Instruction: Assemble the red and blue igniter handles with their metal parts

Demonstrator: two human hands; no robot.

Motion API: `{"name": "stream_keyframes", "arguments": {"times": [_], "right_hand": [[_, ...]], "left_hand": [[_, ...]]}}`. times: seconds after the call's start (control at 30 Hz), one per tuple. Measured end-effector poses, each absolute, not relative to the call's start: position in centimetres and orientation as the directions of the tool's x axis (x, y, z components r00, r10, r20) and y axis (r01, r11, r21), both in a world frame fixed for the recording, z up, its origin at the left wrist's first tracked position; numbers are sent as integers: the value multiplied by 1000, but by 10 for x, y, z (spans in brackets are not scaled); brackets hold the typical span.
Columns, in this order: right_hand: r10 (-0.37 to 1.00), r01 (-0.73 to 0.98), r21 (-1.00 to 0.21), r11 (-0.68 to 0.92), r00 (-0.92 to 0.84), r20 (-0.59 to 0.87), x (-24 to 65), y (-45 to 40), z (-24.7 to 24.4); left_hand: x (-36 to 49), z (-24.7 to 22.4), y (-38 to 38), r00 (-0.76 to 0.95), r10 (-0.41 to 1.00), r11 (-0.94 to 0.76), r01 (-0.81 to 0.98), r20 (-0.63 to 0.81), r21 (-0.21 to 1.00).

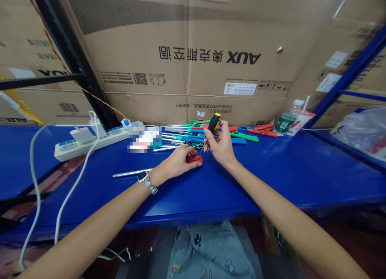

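My left hand (pixel 179 163) is closed around a red plastic lighter handle (pixel 196 159) and holds it low over the table. The handle's far side is hidden by my fingers. In my right hand (pixel 222 144) is a screwdriver (pixel 214 122) with a black and yellow grip, tilted with its thin shaft pointing down toward the red handle. Whether the tip touches the handle is too small to tell. Left of my left hand a shiny metal tube (pixel 129 173) lies on the table. Just beyond both hands lies a pile of long-necked lighters (pixel 241 140) in green, blue and red.
A white power strip (pixel 90 140) with plugs and trailing white cables stands at the left. Orange plastic pieces (pixel 265 129), a green-labelled bottle (pixel 285 122) and a cup with a straw (pixel 301 122) are at the back right. A large cardboard panel (pixel 193 29) backs the blue table (pixel 271 178).
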State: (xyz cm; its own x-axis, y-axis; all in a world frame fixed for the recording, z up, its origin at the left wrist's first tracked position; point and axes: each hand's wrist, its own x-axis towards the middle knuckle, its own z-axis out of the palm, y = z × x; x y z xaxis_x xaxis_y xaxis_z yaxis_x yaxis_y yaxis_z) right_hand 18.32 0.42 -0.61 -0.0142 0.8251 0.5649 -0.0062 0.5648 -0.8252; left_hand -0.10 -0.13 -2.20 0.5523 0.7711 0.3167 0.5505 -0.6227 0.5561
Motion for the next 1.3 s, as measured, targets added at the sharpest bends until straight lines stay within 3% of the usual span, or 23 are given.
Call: {"name": "stream_keyframes", "arguments": {"times": [0.23, 0.7, 1.0, 1.3], "right_hand": [[824, -70, -821, 566, 68, 562, 182, 5, -2], [784, -73, -782, 620, 103, 612, 184, 6, -1], [784, -97, -778, 621, 94, 614, 179, 1, 1], [764, -128, -758, 639, -7, 645, 173, -6, -4]], "left_hand": [[-1, -13, -5, 537, 721, -691, 504, 439, 519], [-3, -11, -1, 551, 714, -699, 516, 433, 495], [-3, -12, -1, 476, 742, -661, 401, 473, 634], [1, -7, -7, 519, 696, -718, 528, 496, 454]]}}
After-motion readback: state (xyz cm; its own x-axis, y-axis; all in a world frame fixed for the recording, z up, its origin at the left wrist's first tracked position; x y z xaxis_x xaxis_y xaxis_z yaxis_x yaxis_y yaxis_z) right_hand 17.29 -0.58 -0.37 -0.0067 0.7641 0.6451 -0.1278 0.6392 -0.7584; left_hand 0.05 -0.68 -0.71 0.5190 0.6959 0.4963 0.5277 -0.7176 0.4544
